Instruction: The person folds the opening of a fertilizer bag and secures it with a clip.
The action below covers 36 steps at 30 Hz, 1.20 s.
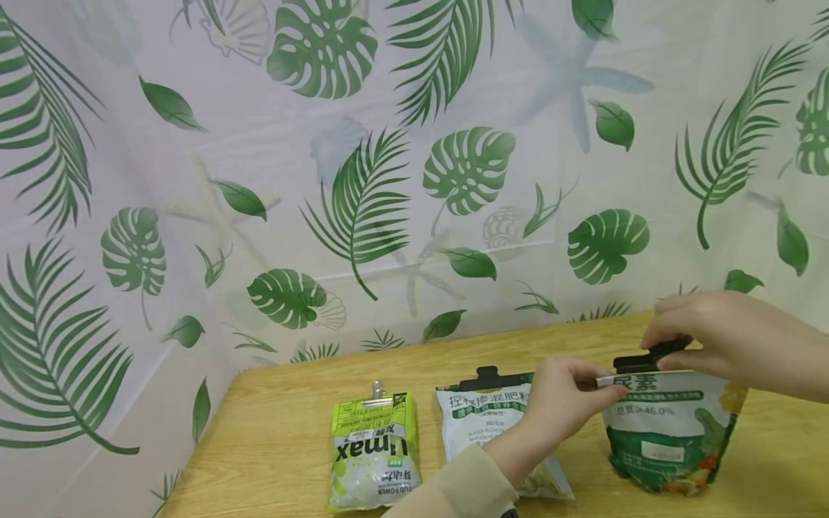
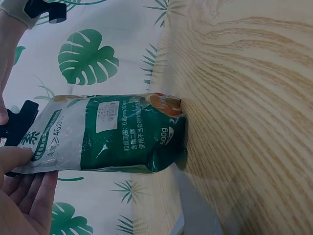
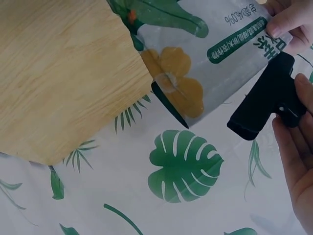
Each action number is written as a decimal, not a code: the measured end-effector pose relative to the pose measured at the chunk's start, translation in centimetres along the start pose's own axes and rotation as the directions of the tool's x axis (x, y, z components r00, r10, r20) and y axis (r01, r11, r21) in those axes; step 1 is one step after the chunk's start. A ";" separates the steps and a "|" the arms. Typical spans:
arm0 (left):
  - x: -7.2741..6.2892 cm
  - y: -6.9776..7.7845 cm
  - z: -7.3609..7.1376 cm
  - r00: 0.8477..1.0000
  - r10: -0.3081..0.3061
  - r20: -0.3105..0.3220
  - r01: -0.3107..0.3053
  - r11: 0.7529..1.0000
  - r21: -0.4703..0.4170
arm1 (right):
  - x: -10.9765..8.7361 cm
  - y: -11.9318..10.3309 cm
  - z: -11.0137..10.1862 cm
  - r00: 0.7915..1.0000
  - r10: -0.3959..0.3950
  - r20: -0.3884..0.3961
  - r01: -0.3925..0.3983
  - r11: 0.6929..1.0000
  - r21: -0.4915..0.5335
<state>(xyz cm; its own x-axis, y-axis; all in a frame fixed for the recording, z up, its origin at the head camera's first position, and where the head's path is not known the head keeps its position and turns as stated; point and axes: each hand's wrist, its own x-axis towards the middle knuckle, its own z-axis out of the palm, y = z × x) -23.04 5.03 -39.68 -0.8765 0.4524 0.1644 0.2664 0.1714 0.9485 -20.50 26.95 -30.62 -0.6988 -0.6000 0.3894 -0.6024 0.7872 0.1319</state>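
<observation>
A white and green fertilizer bag (image 1: 667, 432) stands upright on the table at the right. My left hand (image 1: 550, 403) pinches its top left corner between thumb and fingers. Just at the bag's top edge, my right hand (image 1: 725, 342) holds a black clip (image 3: 266, 98) by its handle. In the head view the clip is partly hidden by the bag and the fingers; I cannot tell whether it bites the edge. Left of that bag, a white fertilizer bag (image 1: 476, 424) with a black clip (image 1: 488, 378) along its top is partly covered by my left hand and forearm.
A lime-green packet (image 1: 374, 460) lies farther left, a silver bulldog clip (image 1: 378, 392) on its end. Everything rests on a wood-grain table (image 1: 278, 432). Behind its back edge hangs a leaf-print sheet (image 1: 401, 216).
</observation>
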 end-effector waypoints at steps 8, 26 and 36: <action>-0.1 0.0 0.1 1.000 -0.008 -0.004 0.008 1.000 0.009 | -0.2 0.3 -0.2 0.998 -0.046 -0.034 0.047 0.998 0.031; 0.0 0.1 0.1 0.999 0.000 -0.036 0.001 0.999 0.044 | 0.3 1.0 0.0 0.993 -0.043 0.113 0.025 0.988 0.154; -0.1 -0.1 0.4 0.994 -0.059 -0.089 0.058 0.998 -0.017 | 0.2 1.9 0.8 0.993 -0.049 0.112 0.020 0.969 0.246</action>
<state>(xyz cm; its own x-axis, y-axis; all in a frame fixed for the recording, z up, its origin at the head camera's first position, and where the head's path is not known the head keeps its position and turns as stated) -22.81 5.33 -39.94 -0.9229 0.3619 0.1316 0.2085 0.1822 0.9609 -22.11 28.20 -30.98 -0.7073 -0.6499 0.2780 -0.6926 0.7159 -0.0884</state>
